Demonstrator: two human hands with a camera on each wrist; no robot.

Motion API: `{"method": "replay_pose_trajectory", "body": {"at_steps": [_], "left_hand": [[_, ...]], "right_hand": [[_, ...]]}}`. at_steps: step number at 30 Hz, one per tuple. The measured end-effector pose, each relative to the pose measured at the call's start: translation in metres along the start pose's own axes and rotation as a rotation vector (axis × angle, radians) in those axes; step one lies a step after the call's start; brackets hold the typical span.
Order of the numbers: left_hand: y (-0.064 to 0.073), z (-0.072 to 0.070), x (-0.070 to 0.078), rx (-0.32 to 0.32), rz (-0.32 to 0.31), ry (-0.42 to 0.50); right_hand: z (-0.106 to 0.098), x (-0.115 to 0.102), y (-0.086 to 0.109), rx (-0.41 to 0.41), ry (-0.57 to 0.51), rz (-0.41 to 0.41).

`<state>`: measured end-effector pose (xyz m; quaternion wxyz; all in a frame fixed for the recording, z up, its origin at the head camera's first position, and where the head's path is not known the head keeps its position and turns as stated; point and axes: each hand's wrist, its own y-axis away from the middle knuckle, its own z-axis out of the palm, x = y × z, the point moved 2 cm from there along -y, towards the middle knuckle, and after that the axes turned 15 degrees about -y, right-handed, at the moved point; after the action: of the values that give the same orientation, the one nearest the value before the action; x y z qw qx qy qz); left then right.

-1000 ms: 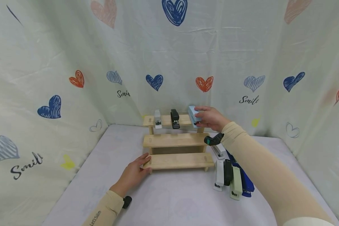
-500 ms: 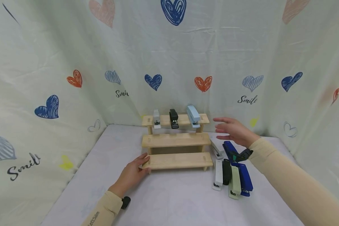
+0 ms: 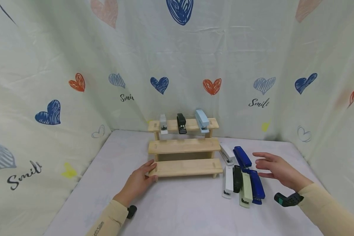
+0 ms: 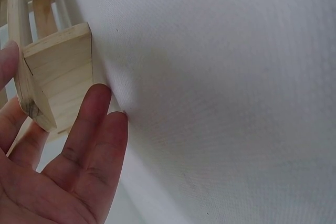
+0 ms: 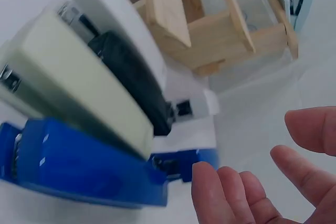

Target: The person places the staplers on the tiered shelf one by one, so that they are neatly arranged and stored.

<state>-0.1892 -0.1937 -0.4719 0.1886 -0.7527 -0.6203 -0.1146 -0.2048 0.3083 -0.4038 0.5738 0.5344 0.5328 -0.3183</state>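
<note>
My left hand [image 3: 138,180] holds the left end of the lowest step of a three-tier wooden display stand [image 3: 186,167], its thumb at the front edge. In the left wrist view, two fingers [image 4: 100,135] stick out beside the wood. Several staplers lie right of the stand: two dark blue ones [image 3: 256,186], a pale green one [image 3: 246,190], a black one [image 3: 237,178] and white ones [image 3: 228,180]. My right hand [image 3: 278,168], fingers spread and holding nothing, hovers just right of the blue staplers.
On the top tier stand a clear-and-white stapler [image 3: 163,124], a black stapler [image 3: 181,124] and a light blue stapler [image 3: 202,121]. A white cloth [image 3: 183,209] covers the table. Behind hangs a heart-printed curtain [image 3: 183,55].
My right hand has let go of the light blue stapler on the top tier and moved right and down beside the loose staplers. The left hand stays on the stand.
</note>
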Motion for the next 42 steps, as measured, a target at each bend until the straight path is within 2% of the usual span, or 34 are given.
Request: {"method": "replay_pose_trajectory", "body": {"at_steps": [4,10,17,27,42], "left_hand": [[0.0,0.0,0.0,0.0,-0.005,-0.005],[0.0,0.0,0.001,0.001,-0.004,-0.01],[0.0,-0.001,0.001,0.002,0.002,-0.005],[0.0,-0.002,0.003,0.0,-0.006,-0.008],[0.0,-0.003,0.004,0.007,-0.005,-0.011]], "right_hand": [[-0.007,0.018,0.007,0.04,0.016,0.027],[-0.007,0.038,0.012,0.081,-0.008,0.08],[0.0,0.054,0.014,0.084,-0.025,0.155],[0.007,0.063,0.016,0.087,-0.096,0.225],[0.012,0.07,0.018,0.095,-0.176,0.235]]}}
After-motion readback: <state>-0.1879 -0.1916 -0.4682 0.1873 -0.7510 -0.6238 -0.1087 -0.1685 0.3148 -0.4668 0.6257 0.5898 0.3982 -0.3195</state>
